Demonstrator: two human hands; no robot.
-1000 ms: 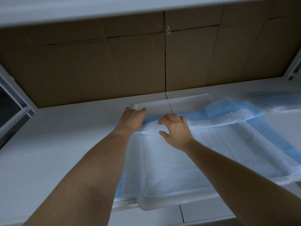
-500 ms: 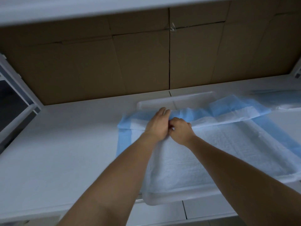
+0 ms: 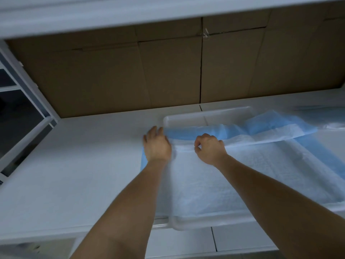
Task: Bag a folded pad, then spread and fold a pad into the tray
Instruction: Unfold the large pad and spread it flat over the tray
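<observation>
A white pad with blue borders (image 3: 252, 176) lies spread over a shallow white tray (image 3: 205, 114) on the white table. Its far edge is folded back toward me as a blue band. My left hand (image 3: 157, 144) rests on the pad's far left corner, at the tray's left rim, palm down with the fingers together. My right hand (image 3: 210, 148) sits a little to the right on the folded far edge, with the fingers curled and pinching the pad. The pad's right side hangs over the tray's right rim.
Brown cardboard boxes (image 3: 168, 71) stand along the back of the table under a white shelf (image 3: 130, 14). A grey rack (image 3: 22, 109) stands at the left. Clear plastic bag material (image 3: 330, 118) lies at the far right. The tray's near edge (image 3: 205, 221) overhangs the table's front.
My hands were pressed together at the middle of the pad's far edge half a second ago; the left hand has since slid left to the corner, and the right hand stays pinched on the edge.
</observation>
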